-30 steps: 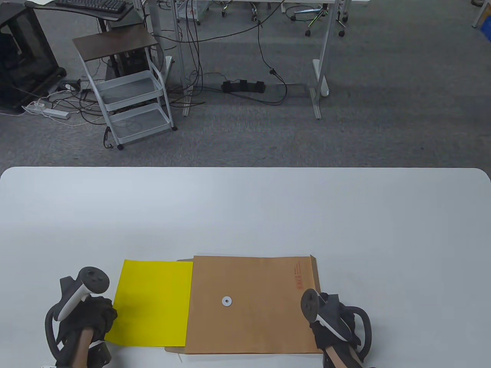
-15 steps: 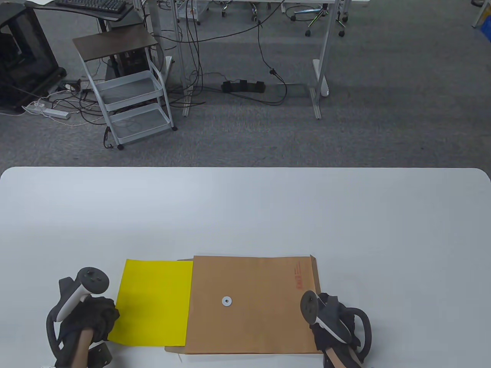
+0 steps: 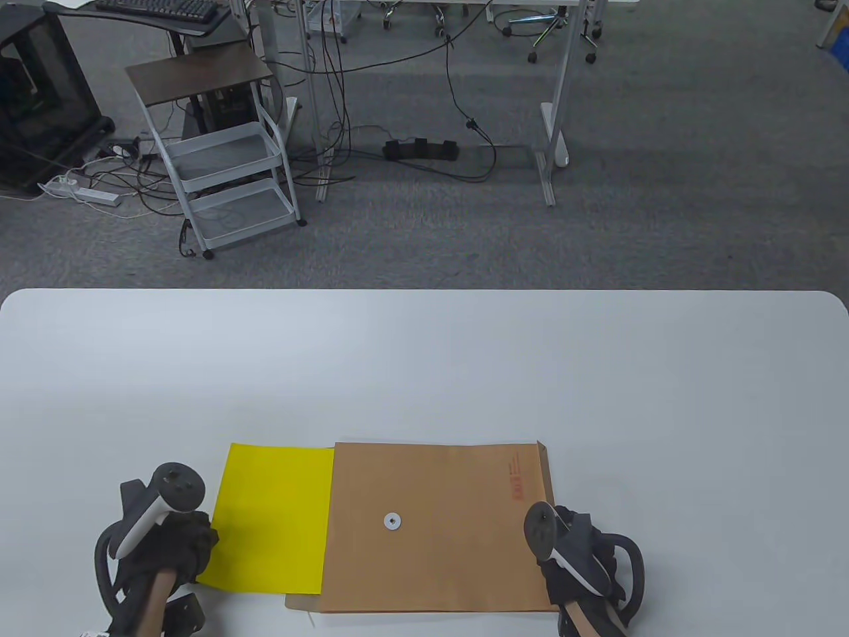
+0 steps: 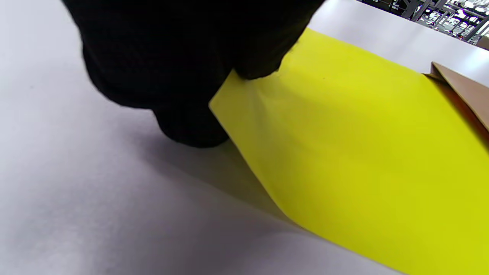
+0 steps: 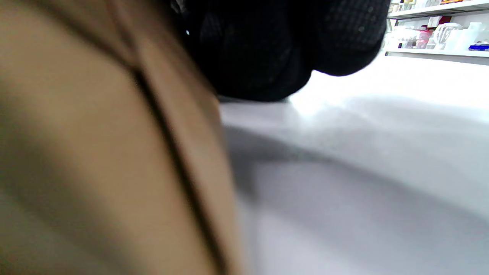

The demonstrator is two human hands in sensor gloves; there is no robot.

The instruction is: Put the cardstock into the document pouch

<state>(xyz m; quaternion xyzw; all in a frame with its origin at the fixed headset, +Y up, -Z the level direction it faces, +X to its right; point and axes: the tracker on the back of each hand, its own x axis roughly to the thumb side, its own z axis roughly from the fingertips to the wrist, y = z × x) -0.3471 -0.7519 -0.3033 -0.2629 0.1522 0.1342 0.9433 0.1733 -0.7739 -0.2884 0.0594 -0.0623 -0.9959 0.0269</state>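
In the table view, the yellow cardstock [image 3: 272, 521] lies flat on the white bench [image 3: 424, 365] near the front edge, with its right side tucked into the open left end of the brown document pouch [image 3: 438, 527]. The pouch lies flat too, a small white round fastener [image 3: 392, 521] near its middle and red print [image 3: 516, 481] close to its right end. The left hand [image 3: 169, 554], in a black glove with a tracker [image 3: 162, 501] strapped on its back, sits at the left edge of the cardstock. The right hand [image 3: 580, 564], also gloved and carrying a tracker [image 3: 557, 541], rests at the pouch's lower right corner. Beyond the bench are grey carpet, a white rolling cart [image 3: 219, 159] and loose cables [image 3: 411, 79].

In the left wrist view, the gloved fingers [image 4: 256, 57] of the left hand are curled round the near corner of the cardstock [image 4: 363, 160], pinching it from above and below; that corner is lifted slightly off the bench [image 4: 76, 198], casting a shadow beneath. The brown mouth of the pouch [image 4: 462, 88] shows at the far right, overlapping the sheet.

In the right wrist view, the picture is blurred. The pouch [image 5: 95, 160] fills the left half, with a dark seam or fold running down it. The fingers [image 5: 275, 49] of the right hand come down at its edge against the bench [image 5: 363, 172]; whether they pinch the pouch or merely press on it I cannot tell.
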